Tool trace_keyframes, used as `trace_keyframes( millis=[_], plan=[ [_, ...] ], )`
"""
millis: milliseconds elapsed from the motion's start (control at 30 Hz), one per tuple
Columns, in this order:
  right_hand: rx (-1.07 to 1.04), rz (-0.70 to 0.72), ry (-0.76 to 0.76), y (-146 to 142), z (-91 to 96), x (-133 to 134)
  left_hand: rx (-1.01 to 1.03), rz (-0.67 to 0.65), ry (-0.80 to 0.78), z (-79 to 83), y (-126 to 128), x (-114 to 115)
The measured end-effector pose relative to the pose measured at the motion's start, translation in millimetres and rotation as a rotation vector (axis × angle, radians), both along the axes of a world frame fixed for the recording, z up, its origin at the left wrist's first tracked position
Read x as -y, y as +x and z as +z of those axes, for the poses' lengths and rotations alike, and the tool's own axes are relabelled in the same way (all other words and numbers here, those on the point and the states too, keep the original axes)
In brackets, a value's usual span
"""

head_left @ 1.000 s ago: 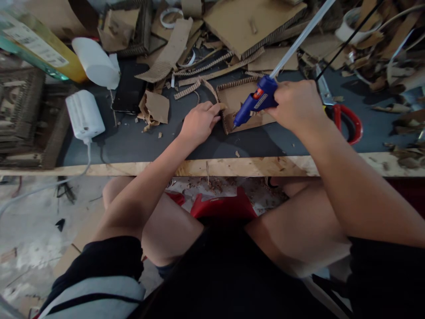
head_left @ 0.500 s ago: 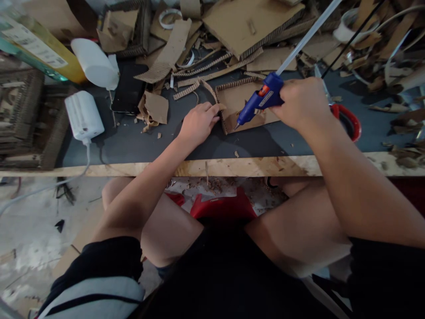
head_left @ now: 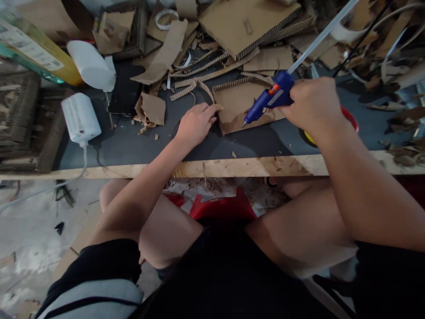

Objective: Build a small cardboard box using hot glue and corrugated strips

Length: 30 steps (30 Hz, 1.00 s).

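My right hand [head_left: 314, 104] is wrapped round a blue hot glue gun [head_left: 267, 98], with a long pale glue stick [head_left: 322, 37] sticking out of its back. The nozzle points down to the left, over the front part of a shallow cardboard tray [head_left: 237, 104]. A corrugated cardboard strip [head_left: 206, 88] runs along the tray's left and back edges, its loose end bending away to the left. My left hand [head_left: 196, 125] lies at the tray's left side, its fingers closed on the strip there. The fingertips are partly hidden.
Scissors with a red handle [head_left: 352, 118] lie partly behind my right wrist. Cardboard scraps [head_left: 247, 26] and strips crowd the back of the table. To the left are a black phone [head_left: 125, 91], a white adapter with a cable [head_left: 80, 117], a white bottle [head_left: 89, 64] and stacked cardboard frames [head_left: 20, 119].
The glue gun has moved right, its nozzle now away from the tray's front left corner. My left hand stays at the strip. The view has shifted slightly.
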State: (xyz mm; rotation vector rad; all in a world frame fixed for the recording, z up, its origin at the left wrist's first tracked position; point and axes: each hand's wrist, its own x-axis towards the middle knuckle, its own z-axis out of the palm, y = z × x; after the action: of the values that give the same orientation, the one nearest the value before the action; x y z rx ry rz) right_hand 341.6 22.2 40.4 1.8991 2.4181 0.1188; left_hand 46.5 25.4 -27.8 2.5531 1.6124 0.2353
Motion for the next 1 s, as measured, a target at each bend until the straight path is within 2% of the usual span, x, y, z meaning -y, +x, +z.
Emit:
trace_keyframes(
  millis=[100, 233, 400, 567, 633, 767, 1000],
  plan=[
    [-0.005, 0.011, 0.013, 4.2, -3.7, -1.3, -0.016, 0.007, 0.015, -0.8, -0.4, -0.3],
    [0.036, -0.04, -0.016, 9.1, -5.1, -1.2, -0.001, 0.009, 0.008, -1.7, -0.8, -0.3],
    [0.083, -0.049, 0.021, 18.8, 0.4, 1.4, 0.025, -0.002, 0.007, -1.2, -1.2, 0.2],
    [0.049, -0.259, 0.101, 25.6, 17.0, 9.3, 0.007, 0.001, -0.025, 4.3, 0.2, 2.2],
    [-0.004, -0.285, 0.127, 23.6, 20.8, 12.0, 0.003, -0.002, -0.021, 5.3, 0.6, 2.7],
    [-0.044, -0.243, 0.089, 11.1, 18.1, 12.9, 0.008, -0.004, 0.008, 3.9, -0.2, 2.3],
    [0.008, -0.115, 0.042, -7.8, 4.5, 7.0, 0.028, -0.013, 0.01, -1.5, -2.3, 0.0]
  ],
)
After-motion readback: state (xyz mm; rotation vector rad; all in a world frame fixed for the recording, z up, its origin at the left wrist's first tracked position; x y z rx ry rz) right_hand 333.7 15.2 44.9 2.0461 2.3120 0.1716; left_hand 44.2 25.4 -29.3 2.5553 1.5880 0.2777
